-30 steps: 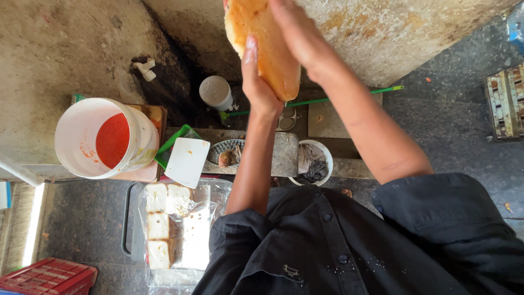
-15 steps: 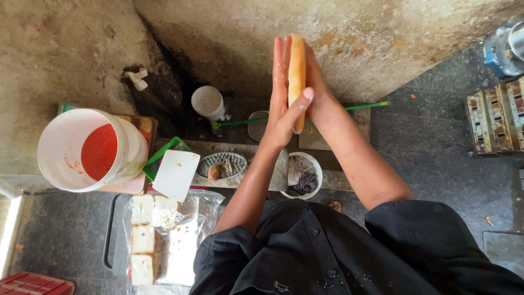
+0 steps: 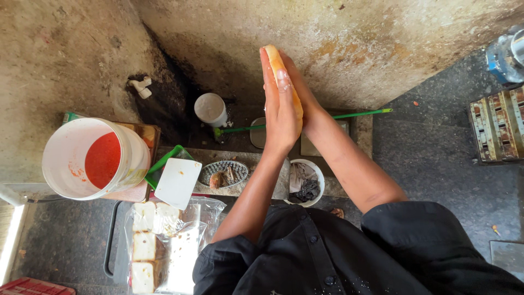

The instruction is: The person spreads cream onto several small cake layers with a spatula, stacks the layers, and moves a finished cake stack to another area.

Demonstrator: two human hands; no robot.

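Pressing a flat orange-yellow slab of dough (image 3: 288, 90) between my left hand (image 3: 281, 114) and right hand (image 3: 305, 106), I keep the fingers (image 3: 273, 76) straight and flat against it, held upright before the wall. Below, a white bucket (image 3: 68, 158) holds red sauce, a clear bag (image 3: 164, 246) holds pale square pieces, a small bowl (image 3: 305, 183) holds dark scraps, and a white cup (image 3: 210, 108) stands near the corner.

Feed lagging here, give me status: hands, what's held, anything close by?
Left hand and right hand pressed flat around orange dough, held in the air. White bucket of red sauce at left. Nothing between hands and wall.
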